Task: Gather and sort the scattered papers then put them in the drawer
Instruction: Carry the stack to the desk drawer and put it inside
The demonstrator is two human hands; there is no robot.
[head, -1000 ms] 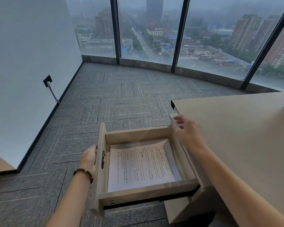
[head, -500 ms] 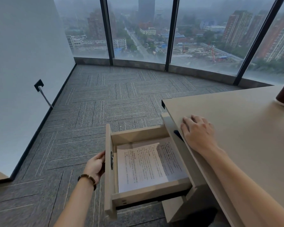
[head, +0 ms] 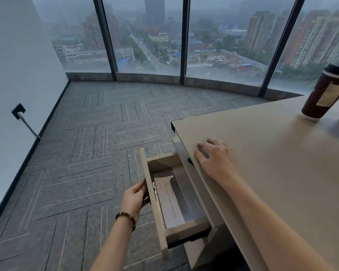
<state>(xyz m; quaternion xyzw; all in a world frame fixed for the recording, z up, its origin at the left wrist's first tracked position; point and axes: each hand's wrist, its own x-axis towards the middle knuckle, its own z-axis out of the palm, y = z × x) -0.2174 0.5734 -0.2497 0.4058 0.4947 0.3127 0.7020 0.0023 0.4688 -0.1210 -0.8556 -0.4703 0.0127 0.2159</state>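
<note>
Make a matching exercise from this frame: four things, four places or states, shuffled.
Things:
1. papers
2. left hand
3. right hand
4. dark cup

Places or states:
A. flat on the desk top near its edge
B. standing on the desk's far right
C. lying inside the partly open drawer
D. at the outer face of the drawer front

Pairs: 1-C, 2-D, 3-A, 4-B
</note>
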